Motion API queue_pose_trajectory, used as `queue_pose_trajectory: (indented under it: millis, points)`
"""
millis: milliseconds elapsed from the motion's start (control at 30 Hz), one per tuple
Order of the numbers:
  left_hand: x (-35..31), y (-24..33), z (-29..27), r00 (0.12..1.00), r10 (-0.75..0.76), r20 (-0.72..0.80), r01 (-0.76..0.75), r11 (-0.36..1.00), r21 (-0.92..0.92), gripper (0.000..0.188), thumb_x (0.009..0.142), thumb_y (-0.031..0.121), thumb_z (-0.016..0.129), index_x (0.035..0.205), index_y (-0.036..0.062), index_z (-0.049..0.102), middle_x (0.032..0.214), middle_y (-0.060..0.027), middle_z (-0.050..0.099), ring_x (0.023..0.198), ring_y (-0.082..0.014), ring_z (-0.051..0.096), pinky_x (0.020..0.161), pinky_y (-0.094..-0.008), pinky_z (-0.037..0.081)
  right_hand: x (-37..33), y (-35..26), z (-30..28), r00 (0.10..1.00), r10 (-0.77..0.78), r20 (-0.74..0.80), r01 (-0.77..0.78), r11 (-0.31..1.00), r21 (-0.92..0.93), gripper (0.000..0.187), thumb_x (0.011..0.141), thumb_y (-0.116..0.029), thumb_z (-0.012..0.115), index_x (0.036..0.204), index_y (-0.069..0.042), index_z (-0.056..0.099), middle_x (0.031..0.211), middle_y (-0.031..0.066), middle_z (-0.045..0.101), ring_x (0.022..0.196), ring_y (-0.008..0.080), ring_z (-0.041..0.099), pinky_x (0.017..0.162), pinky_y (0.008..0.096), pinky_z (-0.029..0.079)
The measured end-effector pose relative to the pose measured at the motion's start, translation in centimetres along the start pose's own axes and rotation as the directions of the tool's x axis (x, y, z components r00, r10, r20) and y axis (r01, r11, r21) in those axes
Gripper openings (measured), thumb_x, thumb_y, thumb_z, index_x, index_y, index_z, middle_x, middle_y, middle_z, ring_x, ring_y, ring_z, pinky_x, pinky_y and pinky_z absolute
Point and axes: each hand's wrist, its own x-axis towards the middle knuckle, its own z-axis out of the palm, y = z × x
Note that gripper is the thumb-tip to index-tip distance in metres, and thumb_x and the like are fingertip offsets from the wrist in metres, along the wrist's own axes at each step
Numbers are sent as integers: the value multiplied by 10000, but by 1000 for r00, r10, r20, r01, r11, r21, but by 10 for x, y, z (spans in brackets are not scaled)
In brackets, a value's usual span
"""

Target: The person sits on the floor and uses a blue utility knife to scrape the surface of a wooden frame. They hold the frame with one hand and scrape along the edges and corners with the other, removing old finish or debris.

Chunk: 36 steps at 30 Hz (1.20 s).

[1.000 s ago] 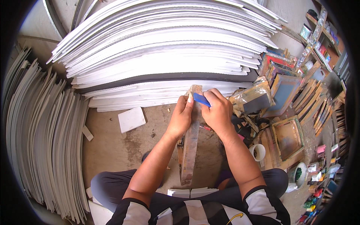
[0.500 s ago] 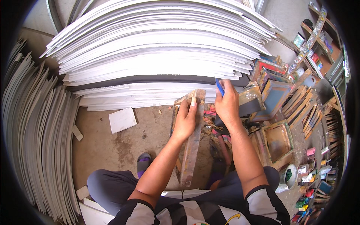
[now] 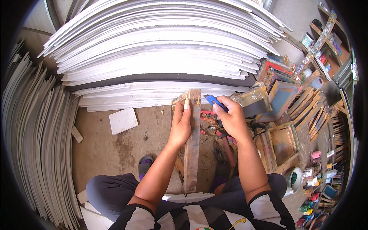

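A paint-stained wooden frame (image 3: 191, 157) stands on edge in front of me, its long narrow side facing up. My left hand (image 3: 181, 124) is wrapped around its far part, thumb lying along the stained side. In my right hand (image 3: 233, 120) is a blue utility knife (image 3: 217, 104), gripped between thumb and fingers. Its blade points left toward the frame's far corner, with a small gap between them. Most of the frame's face is hidden from this angle.
Tall stacks of white sheets (image 3: 161, 61) fill the far side, with grey sheets (image 3: 42, 145) at the left. Used screen frames (image 3: 283, 143) lean at the right, near a white bucket (image 3: 295, 179) and paint containers. A white square piece (image 3: 123, 120) lies on the floor.
My right hand has come nearer to me, and the knife has swung from pointing away to pointing left at the frame. The frame and left hand have shifted slightly left.
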Motion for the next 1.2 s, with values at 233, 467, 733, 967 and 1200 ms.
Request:
queue_pose_trajectory:
  millis: [233, 467, 733, 967, 1200]
  points:
    - [-6, 4, 1, 998, 53, -32, -54, 998, -24, 340, 1138, 270, 356, 1345, 20, 456, 1253, -101, 560, 1158, -151, 500, 1054, -325, 386, -1, -16, 7, 999, -40, -26, 32, 967, -253, 227, 1000, -303, 647, 1093, -114, 730, 821, 71, 754, 771, 264, 731, 686, 374, 532]
    - [-6, 5, 2, 996, 83, -11, -84, 995, -62, 340, 1141, 274, 352, 1351, 28, 456, 1249, -98, 560, 1158, -149, 495, 1058, -320, 379, 0, -13, 10, 997, -51, -59, 30, 948, -318, 219, 997, -296, 643, 1097, -125, 738, 801, 84, 745, 749, 291, 722, 689, 385, 535]
    - [-8, 5, -2, 999, 45, 11, -44, 998, -39, 349, 1142, 300, 354, 1342, 34, 461, 1259, -90, 552, 1143, -145, 487, 1047, -320, 378, -1, -16, 12, 997, -62, -52, 44, 956, -290, 208, 995, -291, 635, 1096, -142, 738, 773, 101, 726, 749, 318, 713, 684, 403, 530]
    - [-11, 8, 1, 999, 35, 15, -34, 998, -58, 372, 1141, 322, 352, 1364, 44, 459, 1312, -94, 525, 1196, -165, 466, 1090, -336, 342, -3, -18, 11, 997, -51, -60, 28, 938, -345, 220, 993, -300, 634, 1101, -141, 740, 783, 91, 731, 761, 322, 717, 692, 406, 534]
    - [-13, 10, 0, 999, 48, 15, -49, 999, 25, 374, 1141, 296, 351, 1392, 37, 451, 1313, -98, 525, 1182, -174, 475, 1085, -340, 356, -1, -13, 8, 999, -40, -20, 34, 971, -236, 238, 986, -289, 655, 1131, -131, 757, 826, 97, 752, 779, 295, 726, 723, 383, 544]
